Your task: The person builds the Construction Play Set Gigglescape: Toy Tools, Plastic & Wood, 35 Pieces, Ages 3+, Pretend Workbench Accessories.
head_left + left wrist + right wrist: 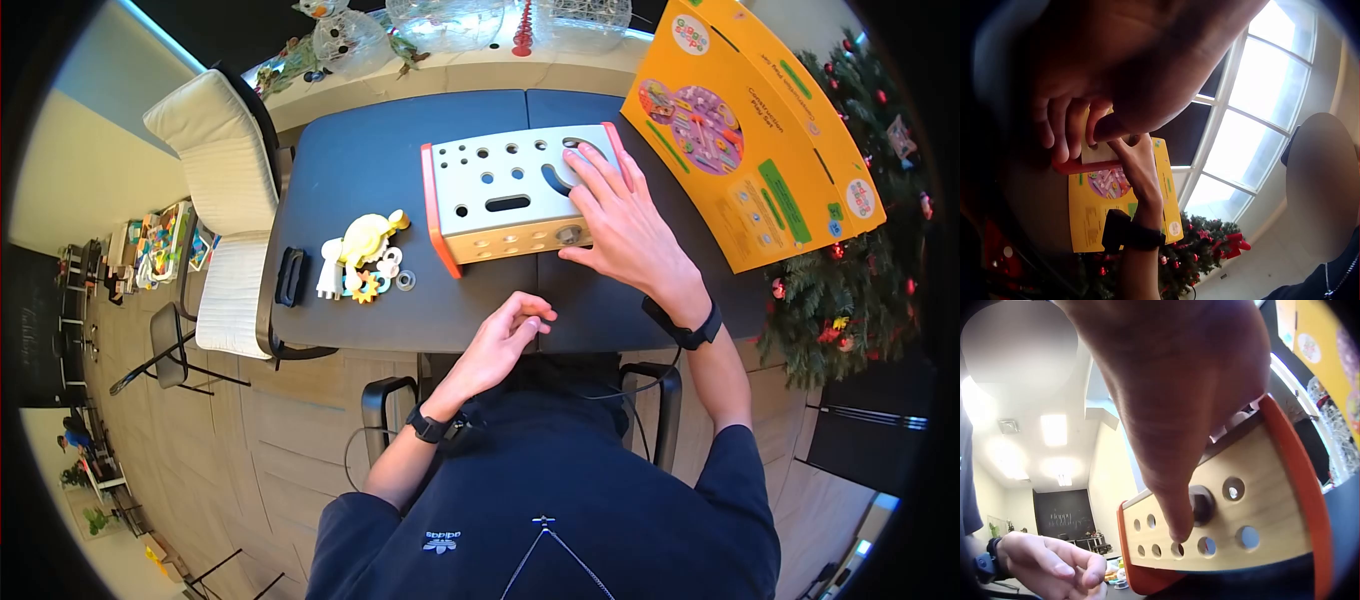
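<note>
A wooden toy workbench (500, 185) with a pale grey top and red end panels stands on the dark table. My right hand (625, 225) rests on its right part, fingers stretched over the top. In the right wrist view the thumb (1175, 515) reaches down the wooden front, beside a round grey bolt head (1202, 505) set among the holes. My left hand (505, 340) is held near the table's front edge, fingers loosely bent, with nothing in it. Left of the workbench lies a pile of yellow, white and grey toy pieces (365, 245), including an orange gear (366, 289).
A large yellow toy box (760, 130) stands at the table's right, beside a decorated Christmas tree (850, 300). A black object (290, 277) lies at the table's left edge, near a white cushioned chair (235, 270). Glass ornaments line the ledge behind.
</note>
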Demonstrator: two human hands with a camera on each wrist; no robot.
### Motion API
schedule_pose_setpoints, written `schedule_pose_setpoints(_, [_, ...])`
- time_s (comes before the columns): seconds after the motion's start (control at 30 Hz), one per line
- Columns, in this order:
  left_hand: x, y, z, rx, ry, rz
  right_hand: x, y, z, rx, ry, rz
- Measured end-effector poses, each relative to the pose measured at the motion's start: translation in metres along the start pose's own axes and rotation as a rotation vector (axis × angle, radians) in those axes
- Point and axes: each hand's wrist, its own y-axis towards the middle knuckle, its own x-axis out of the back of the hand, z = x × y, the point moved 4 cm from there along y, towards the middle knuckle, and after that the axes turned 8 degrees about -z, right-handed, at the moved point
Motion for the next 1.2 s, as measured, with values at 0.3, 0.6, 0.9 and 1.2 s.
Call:
schedule_pose_setpoints(0.3, [0.022,-0.004,0.009,-0.026,0.041,-0.088,-0.005,-0.003,0.0,0.06,0.106,-0.154])
schedule_pose_setpoints(0.6, [0.06,-0.006,0.003,-0.136,-0.092,-0.336,-0.008,-0.038,-0.023,-0.674,1.06,-0.291])
schedule_pose_setpoints(0.9, [0.053,-0.007,-0.007,-0.157,-0.018,-0.185,-0.085,-0.101,0.051,-1.268,1.862,0.037])
schedule_pose_setpoints(1.2, [0.065,-0.027,0.004,-0.05,0.086,-0.333,-0.079,-0.106,0.05,-0.754,0.918,0.024])
